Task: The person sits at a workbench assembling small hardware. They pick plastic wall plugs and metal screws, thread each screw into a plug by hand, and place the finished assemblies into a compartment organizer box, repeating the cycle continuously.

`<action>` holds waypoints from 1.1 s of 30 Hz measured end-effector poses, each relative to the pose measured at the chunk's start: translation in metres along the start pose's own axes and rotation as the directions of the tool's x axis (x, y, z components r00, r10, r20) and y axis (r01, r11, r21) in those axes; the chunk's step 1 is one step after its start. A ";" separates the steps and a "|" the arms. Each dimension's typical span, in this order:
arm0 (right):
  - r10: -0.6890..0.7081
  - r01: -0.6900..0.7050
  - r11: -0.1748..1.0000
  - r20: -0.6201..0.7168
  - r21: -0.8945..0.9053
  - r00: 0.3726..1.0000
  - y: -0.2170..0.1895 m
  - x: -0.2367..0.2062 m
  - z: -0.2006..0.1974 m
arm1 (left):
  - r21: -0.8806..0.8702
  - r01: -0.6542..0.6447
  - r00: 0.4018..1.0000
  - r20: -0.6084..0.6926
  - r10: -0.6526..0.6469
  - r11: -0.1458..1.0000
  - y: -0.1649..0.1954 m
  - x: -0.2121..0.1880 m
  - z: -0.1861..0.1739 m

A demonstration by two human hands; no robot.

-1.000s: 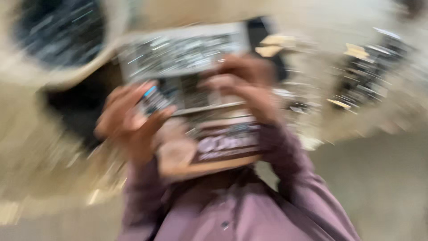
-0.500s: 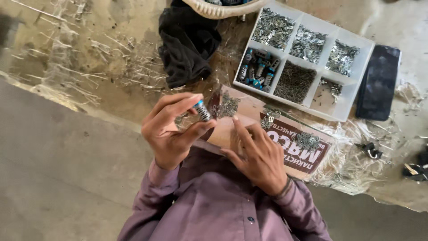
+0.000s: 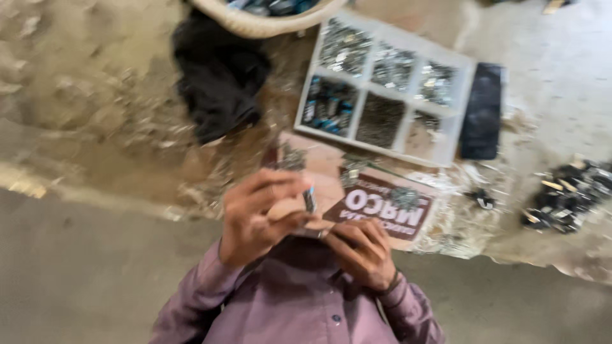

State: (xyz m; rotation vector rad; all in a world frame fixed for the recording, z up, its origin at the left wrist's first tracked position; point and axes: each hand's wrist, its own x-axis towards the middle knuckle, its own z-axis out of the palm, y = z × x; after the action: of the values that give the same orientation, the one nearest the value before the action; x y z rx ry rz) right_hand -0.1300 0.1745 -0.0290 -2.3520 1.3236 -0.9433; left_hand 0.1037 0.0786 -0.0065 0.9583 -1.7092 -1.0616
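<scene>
The left hand (image 3: 258, 220) pinches a small blue-and-silver metal part (image 3: 310, 199) upright for the right hand (image 3: 360, 251), fingers curled beneath it, just above the brown printed cardboard sheet (image 3: 382, 204) near the white compartmented parts tray (image 3: 384, 89).

A black cloth (image 3: 220, 79) lies left of a 6-compartment tray (image 3: 386, 86); a black slab (image 3: 482, 111) lies right of it.
</scene>
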 end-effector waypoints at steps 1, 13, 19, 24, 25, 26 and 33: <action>0.077 -0.068 0.989 -0.063 0.132 0.995 -0.001 -0.005 0.003 | -0.007 -0.008 0.999 0.040 0.008 1.000 0.001 0.002 0.003; 0.367 -0.249 0.916 -0.406 0.313 0.837 -0.004 0.027 -0.029 | -0.079 -0.105 0.977 0.179 0.118 0.991 0.013 0.015 0.037; 0.252 -0.175 0.961 -0.415 0.215 0.874 -0.010 0.045 -0.030 | -0.071 -0.144 0.980 0.128 0.152 0.987 0.005 0.013 0.038; 0.287 -0.220 0.953 -0.398 0.206 0.871 -0.010 0.041 -0.025 | -0.126 -0.108 0.978 0.166 0.128 0.986 0.001 0.004 0.031; 0.297 -0.226 0.950 -0.398 0.215 0.868 -0.010 0.040 -0.024 | -0.133 -0.109 0.979 0.156 0.130 0.985 0.001 0.004 0.030; 0.306 -0.234 0.947 -0.400 0.221 0.864 -0.011 0.039 -0.023 | -0.141 -0.113 0.980 0.149 0.134 0.983 0.001 0.004 0.030; 0.303 -0.255 0.951 -0.367 0.174 0.880 -0.014 0.043 -0.022 | -0.183 -0.140 0.975 0.143 0.167 0.973 0.004 0.005 0.029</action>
State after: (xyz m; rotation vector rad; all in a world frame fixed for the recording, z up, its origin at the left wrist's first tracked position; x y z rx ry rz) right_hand -0.1199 0.1476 0.0118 -1.8719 1.6433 -1.3999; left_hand 0.0743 0.0823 -0.0088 0.6354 -1.7554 -1.1852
